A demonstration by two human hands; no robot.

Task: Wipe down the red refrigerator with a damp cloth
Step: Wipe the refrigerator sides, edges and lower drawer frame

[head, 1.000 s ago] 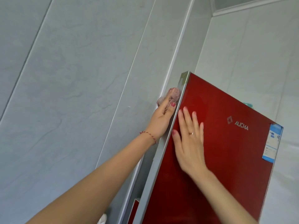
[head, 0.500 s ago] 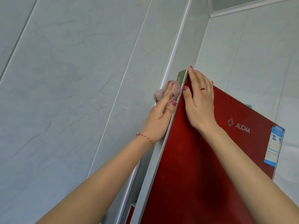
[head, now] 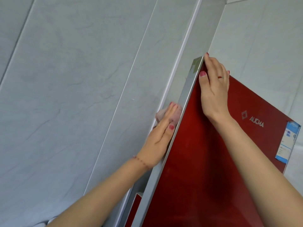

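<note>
The red refrigerator (head: 213, 161) fills the lower right, its glossy door open toward me with a silver edge strip running up its left side. My left hand (head: 157, 138) presses a pinkish cloth (head: 164, 114) flat against that silver side edge, about a third of the way down from the top corner. My right hand (head: 214, 89) grips the door's top left corner, fingers curled over the top and thumb on the red front. Part of the cloth is hidden under my fingers.
Grey-white tiled walls (head: 82, 95) stand close on the left and behind. A white trim strip (head: 178, 63) runs up the wall beside the door edge. A blue and white label (head: 287, 143) sticks to the door's right edge, near the AUCMA logo (head: 255, 122).
My right hand went from lying flat on the red front to gripping the door's top corner. My left hand and the cloth slid down the silver edge away from the top corner.
</note>
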